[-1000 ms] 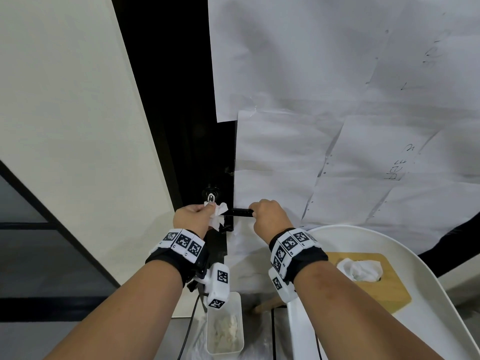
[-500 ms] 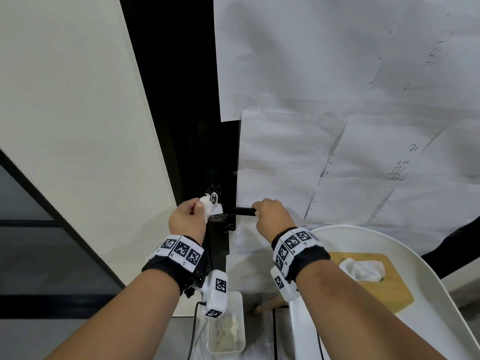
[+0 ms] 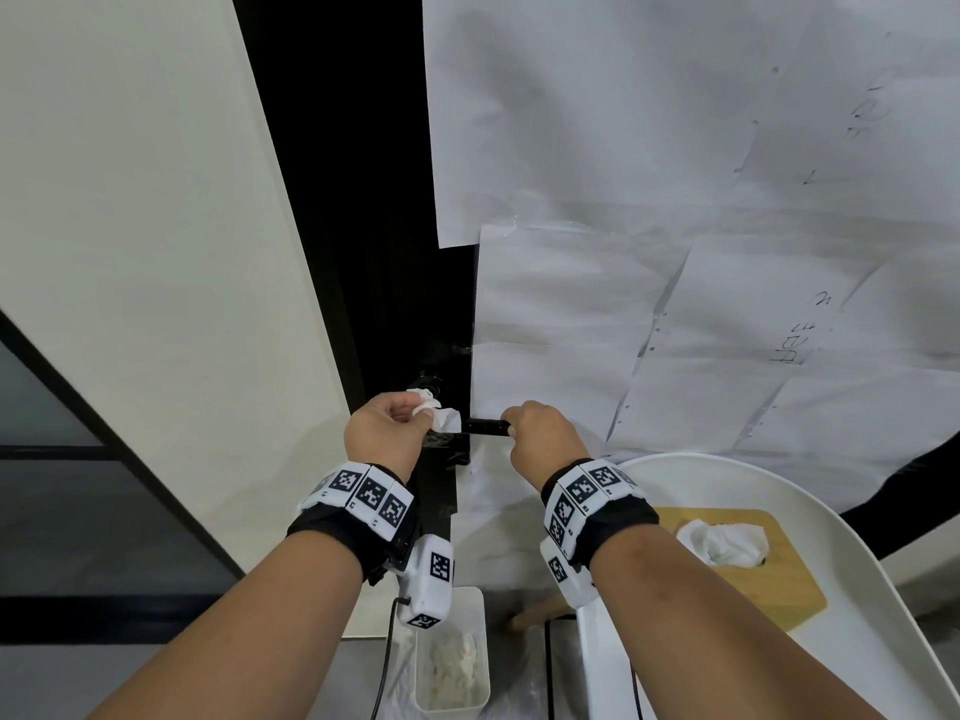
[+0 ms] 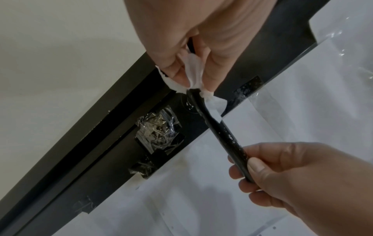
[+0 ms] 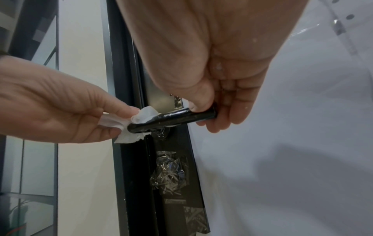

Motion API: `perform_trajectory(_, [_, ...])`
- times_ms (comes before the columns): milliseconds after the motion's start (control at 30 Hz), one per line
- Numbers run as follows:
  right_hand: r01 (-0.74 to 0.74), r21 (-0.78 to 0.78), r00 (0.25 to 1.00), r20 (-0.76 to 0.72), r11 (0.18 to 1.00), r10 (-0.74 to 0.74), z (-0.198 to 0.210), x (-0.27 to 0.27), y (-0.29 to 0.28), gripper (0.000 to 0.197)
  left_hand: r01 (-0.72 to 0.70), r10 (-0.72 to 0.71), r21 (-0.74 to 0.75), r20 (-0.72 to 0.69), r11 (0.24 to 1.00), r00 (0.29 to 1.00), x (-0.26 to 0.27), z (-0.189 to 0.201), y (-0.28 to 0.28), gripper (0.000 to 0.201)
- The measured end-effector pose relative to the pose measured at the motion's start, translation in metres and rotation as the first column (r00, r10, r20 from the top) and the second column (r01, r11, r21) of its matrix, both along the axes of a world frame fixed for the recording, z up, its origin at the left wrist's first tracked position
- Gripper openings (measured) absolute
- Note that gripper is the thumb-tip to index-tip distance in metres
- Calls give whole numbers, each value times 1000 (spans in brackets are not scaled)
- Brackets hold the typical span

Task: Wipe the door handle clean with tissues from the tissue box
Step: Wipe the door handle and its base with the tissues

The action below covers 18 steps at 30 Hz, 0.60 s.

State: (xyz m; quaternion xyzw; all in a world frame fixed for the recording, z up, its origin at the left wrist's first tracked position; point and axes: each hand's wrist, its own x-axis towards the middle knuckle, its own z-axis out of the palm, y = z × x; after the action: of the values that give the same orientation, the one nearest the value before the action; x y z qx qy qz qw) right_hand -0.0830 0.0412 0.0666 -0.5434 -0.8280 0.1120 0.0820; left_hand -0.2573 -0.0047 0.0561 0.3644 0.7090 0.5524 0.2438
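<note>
A black lever door handle (image 3: 487,426) (image 4: 220,134) (image 5: 171,119) juts from a dark door frame, speckled with white spots. My left hand (image 3: 387,426) (image 4: 189,70) (image 5: 113,121) pinches a crumpled white tissue (image 3: 441,415) (image 4: 194,75) (image 5: 139,121) against the handle's pivot end. My right hand (image 3: 535,433) (image 4: 252,169) (image 5: 203,108) grips the handle's free end, thumb on top. A wooden tissue box (image 3: 753,569) with a tissue (image 3: 724,543) sticking up sits on a white tray at the lower right.
White paper sheets (image 3: 675,252) cover the door to the right of the handle. Crumpled clear tape (image 5: 168,172) sticks to the lock plate below the handle. A clear bin (image 3: 452,657) with used tissues stands on the floor below. The white tray's rim (image 3: 779,480) curves close under my right forearm.
My left hand with the tissue rose to the lock cylinder above the handle, then came back down onto the handle's pivot end. The right hand kept its grip on the free end.
</note>
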Motion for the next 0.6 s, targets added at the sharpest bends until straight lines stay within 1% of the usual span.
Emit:
perform_trajectory(67, [1,0,1000,-1,1000,-1,0,0,-1,32,-31,29,-45,-43,999,999,1,-1,3,24])
perform_trajectory(133, [-1,-3,1000,-2,1000,1,0,0,-1,33,-50,47,-81,-42,995,998,2,1,6,31])
perform_trajectory(300, [-2,-13,1000,3,1000,2,1,0,0,33,-67,39,-188,-148,980,988,5,5,12,33])
perform_trajectory(400, [-5,-10,1000,6,1000,5,2,0,-1,32,-73,39,-220,-156,973,987,7,10,16,31])
perform_trajectory(600, [-12,-14,1000,6,1000,12,4,1,-2,34,-63,30,-243,-140,968,990,9,12,22,17])
